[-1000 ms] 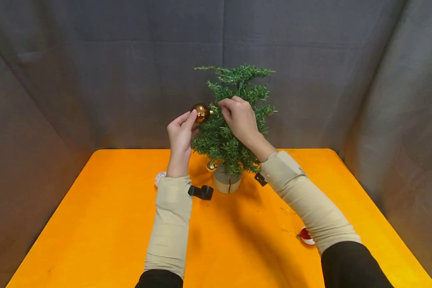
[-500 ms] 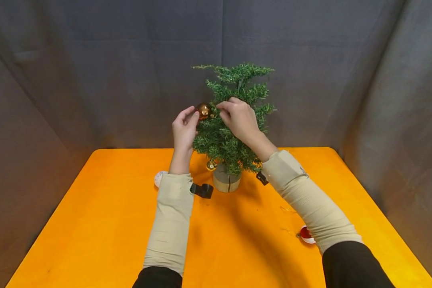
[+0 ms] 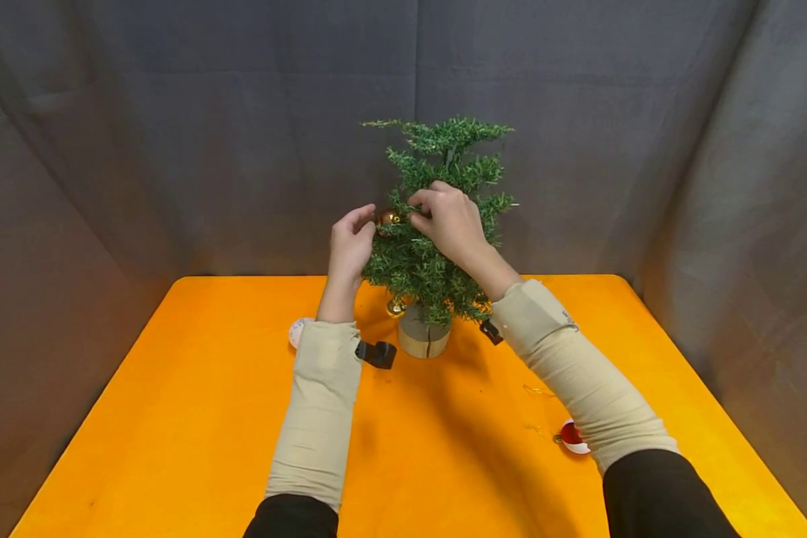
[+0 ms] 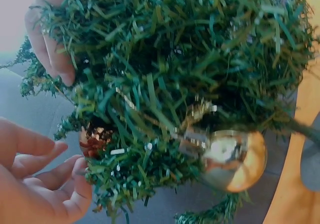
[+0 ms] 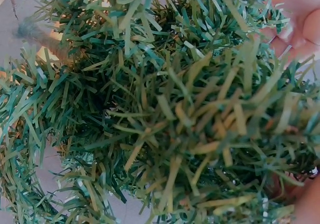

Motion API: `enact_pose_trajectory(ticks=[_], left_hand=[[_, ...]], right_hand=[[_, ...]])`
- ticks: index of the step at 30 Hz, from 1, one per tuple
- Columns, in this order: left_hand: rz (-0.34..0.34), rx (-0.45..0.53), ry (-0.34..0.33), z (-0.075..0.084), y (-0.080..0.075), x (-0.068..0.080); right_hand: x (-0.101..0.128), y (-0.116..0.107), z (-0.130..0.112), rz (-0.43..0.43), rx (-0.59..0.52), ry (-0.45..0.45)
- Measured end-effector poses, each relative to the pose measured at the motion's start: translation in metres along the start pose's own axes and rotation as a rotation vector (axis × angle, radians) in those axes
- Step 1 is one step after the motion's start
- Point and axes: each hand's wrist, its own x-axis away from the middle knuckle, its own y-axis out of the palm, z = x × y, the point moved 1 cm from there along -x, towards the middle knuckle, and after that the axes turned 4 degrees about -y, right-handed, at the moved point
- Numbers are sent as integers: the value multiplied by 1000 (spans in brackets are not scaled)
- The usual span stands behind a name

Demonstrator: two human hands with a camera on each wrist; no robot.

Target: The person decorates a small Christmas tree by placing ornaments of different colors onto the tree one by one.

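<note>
A small green artificial Christmas tree [image 3: 437, 261] stands at the middle of the table. At its left side, a shiny copper bauble [image 3: 388, 218] sits among the needles, partly covered by them in the left wrist view. My left hand [image 3: 351, 243] is just left of this bauble, its fingers loosely bent and fingertips right beside it. My right hand [image 3: 449, 220] reaches into the front of the tree, thumb and index finger close together at a branch near the copper bauble; I cannot tell whether they pinch anything. Needles hide most of these fingers in the right wrist view.
A gold bauble [image 3: 396, 307] hangs low on the tree beside its wooden base [image 3: 424, 340]. On the orange table [image 3: 208, 418] lie a white speckled ball [image 3: 299, 332] behind the left forearm and a red-and-white bauble [image 3: 574, 437] beside the right sleeve. Grey curtains [image 3: 242, 149] surround the table.
The copper bauble has moved right and slightly down, in against the branches. My left hand has followed it and its pinch has loosened. My right hand stays almost where it was.
</note>
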Motion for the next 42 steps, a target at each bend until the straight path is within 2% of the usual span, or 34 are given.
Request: enact_pose_trajectory(ticks=[6, 10, 16, 20, 23, 27, 33, 36, 42], left_hand=[[33, -271, 20, -3, -2, -3], [19, -440, 73, -8, 1, -8], [50, -533, 139, -17, 6, -9], [116, -515, 190, -18, 7, -9], [147, -482, 202, -18, 7, -10], [140, -440, 183, -18, 5, -10], [136, -400, 203, -18, 4, -9], [161, -332, 230, -19, 4, -7], [215, -128, 308, -23, 2, -5]], right_hand=[[0, 0, 0, 8, -9, -5], [1, 0, 1, 13, -10, -8], [2, 2, 1, 20, -20, -25], [2, 1, 0, 25, -22, -29], [2, 1, -1, 27, -18, -29], [1, 1, 0, 21, -17, -24], [2, 2, 1, 27, -18, -22], [2, 2, 1, 30, -17, -24], [2, 1, 0, 32, -8, -20]])
